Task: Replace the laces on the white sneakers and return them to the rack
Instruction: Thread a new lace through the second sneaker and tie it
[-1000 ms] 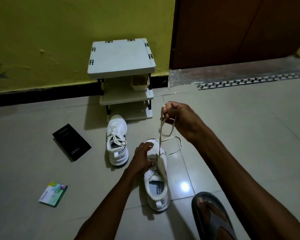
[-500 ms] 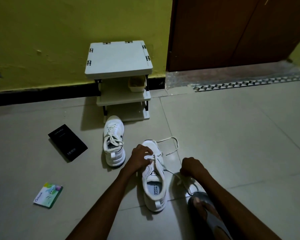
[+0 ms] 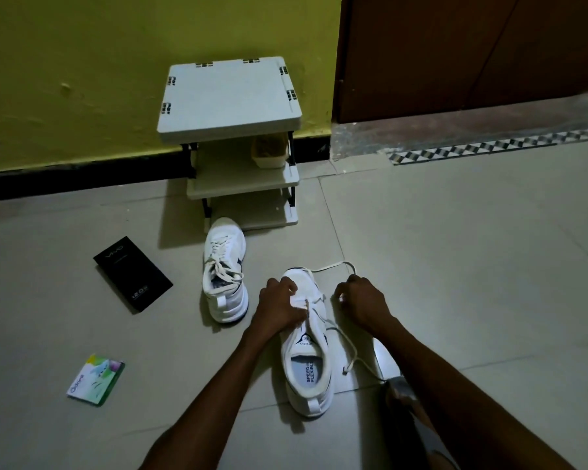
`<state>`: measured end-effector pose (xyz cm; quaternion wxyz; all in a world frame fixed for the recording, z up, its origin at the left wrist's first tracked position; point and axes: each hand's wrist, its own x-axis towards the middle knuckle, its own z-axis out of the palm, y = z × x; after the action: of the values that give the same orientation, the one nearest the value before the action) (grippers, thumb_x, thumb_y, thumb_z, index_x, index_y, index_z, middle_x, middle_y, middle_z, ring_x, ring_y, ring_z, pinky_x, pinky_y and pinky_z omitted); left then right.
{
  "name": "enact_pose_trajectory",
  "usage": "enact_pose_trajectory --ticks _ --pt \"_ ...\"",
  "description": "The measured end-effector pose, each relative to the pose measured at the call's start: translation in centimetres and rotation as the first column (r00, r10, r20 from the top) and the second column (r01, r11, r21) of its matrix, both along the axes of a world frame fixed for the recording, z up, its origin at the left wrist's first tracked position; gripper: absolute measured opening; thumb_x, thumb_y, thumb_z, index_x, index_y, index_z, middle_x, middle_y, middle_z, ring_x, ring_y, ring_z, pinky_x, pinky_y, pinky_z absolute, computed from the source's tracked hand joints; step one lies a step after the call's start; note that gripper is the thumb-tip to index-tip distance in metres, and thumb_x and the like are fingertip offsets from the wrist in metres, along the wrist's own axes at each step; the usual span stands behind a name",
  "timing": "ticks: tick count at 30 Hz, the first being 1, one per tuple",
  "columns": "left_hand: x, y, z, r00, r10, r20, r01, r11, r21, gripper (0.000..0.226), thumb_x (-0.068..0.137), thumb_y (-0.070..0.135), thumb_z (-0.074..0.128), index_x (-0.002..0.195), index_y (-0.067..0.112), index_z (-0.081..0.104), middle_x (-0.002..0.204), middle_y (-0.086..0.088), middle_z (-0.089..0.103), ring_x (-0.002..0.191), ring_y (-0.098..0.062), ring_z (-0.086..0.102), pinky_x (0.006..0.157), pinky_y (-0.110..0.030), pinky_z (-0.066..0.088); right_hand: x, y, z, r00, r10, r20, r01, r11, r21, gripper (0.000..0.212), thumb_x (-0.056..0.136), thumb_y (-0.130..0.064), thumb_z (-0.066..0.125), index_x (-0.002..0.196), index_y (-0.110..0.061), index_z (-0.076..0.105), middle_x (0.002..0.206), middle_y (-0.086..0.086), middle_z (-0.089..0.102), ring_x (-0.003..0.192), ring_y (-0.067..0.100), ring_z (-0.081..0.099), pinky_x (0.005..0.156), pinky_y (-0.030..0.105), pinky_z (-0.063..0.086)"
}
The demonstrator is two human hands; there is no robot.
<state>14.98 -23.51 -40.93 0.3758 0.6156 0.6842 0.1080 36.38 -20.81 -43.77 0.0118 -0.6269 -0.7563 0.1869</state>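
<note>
On the floor [image 3: 455, 266] before the rack [image 3: 231, 96], the left hand [image 3: 279, 307] grips the near sneaker [image 3: 308, 364] while the right hand [image 3: 360, 300] pinches its lace [image 3: 351, 351]; a hard tug could, I judge, pull it right out again

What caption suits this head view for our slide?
The left hand holds a white sneaker on the floor, the right hand pinches its loose lace; the other sneaker stands by the rack.
</note>
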Motion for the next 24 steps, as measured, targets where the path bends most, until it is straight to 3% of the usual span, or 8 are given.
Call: enact_pose_trajectory --ticks 4,7,11,15,20,22,24 --pt "0.4 -1.3 1.1 0.998 0.038 -0.056 -0.042 0.996 -0.077 0.072 0.068 0.032 0.081 0.123 0.013 0.039 0.119 -0.010 0.045 0.109 -0.030 0.052 0.083 -0.034 0.043 -0.6 -0.4 -1.1 0.984 0.049 0.171 -0.065 0.994 0.090 0.024 0.093 -0.009 0.045 0.108 -0.012 0.062 0.109 0.008 0.058 0.104 0.029 0.055 0.075 0.037 0.047" --pt "0.5 -1.6 1.4 0.989 0.119 -0.086 -0.123 0.991 -0.043 0.055 0.070 0.024 0.076 0.113 0.011 0.044 0.111 -0.008 0.057 0.102 -0.028 0.058 0.070 -0.029 0.037 -0.7 -0.1 -0.6 0.987 -0.019 0.163 0.003 0.995 0.098 0.024 0.093 -0.004 0.041 0.107 -0.007 0.060 0.111 0.011 0.060 0.107 0.031 0.054 0.080 0.038 0.044" --pt "-0.2 -1.8 2.0 0.969 0.249 0.002 -0.249 0.968 -0.023 0.020 0.067 0.019 0.073 0.084 0.017 0.062 0.088 0.002 0.068 0.091 -0.018 0.065 0.064 -0.024 0.043 -0.5 0.7 0.5 0.979 -0.197 -0.059 0.201 0.978 0.059 0.017 0.090 -0.004 0.045 0.097 -0.009 0.060 0.099 0.011 0.061 0.095 0.030 0.060 0.071 0.034 0.044" --pt "-0.5 -2.2 2.4 0.960 0.277 0.053 -0.276 0.961 -0.022 0.010 0.067 0.019 0.071 0.076 0.018 0.066 0.078 0.004 0.069 0.082 -0.018 0.067 0.072 -0.028 0.052 0.2 -0.3 -0.2 0.996 -0.086 0.022 0.087 0.996 -0.034 0.020 0.095 -0.016 0.052 0.113 -0.012 0.058 0.113 0.010 0.055 0.105 0.030 0.055 0.077 0.036 0.048" --pt "-0.7 -2.7 2.6 0.950 0.302 0.084 -0.299 0.953 -0.047 0.019 0.065 0.024 0.073 0.082 0.016 0.070 0.083 0.003 0.071 0.083 -0.016 0.065 0.071 -0.025 0.050 -0.1 -2.2 -1.1 0.984 -0.039 0.172 0.042 0.999 -0.013 0.020 0.095 -0.009 0.045 0.107 -0.009 0.060 0.110 0.009 0.058 0.104 0.029 0.058 0.078 0.038 0.049" --pt "-0.9 -2.8 2.7 0.936 0.326 0.136 -0.321 0.945 -0.055 0.023 0.058 0.027 0.071 0.078 0.016 0.072 0.078 0.002 0.072 0.077 -0.016 0.067 0.072 -0.029 0.056 -0.5 -2.4 -0.7 0.991 -0.054 0.121 0.054 0.999 0.003 0.019 0.094 -0.008 0.045 0.104 -0.010 0.061 0.106 0.009 0.061 0.101 0.028 0.058 0.078 0.037 0.049" --pt "-1.1 -2.8 2.7 0.925 0.334 0.180 -0.326 0.943 -0.071 0.011 0.062 0.019 0.072 0.071 0.014 0.075 0.071 -0.001 0.073 0.066 -0.015 0.066 0.071 -0.034 0.059 -1.0 -2.2 -0.1 0.985 -0.140 -0.101 0.142 0.990 0.006 0.014 0.091 -0.007 0.050 0.089 -0.016 0.061 0.090 0.007 0.065 0.087 0.025 0.062 0.072 0.035 0.051"
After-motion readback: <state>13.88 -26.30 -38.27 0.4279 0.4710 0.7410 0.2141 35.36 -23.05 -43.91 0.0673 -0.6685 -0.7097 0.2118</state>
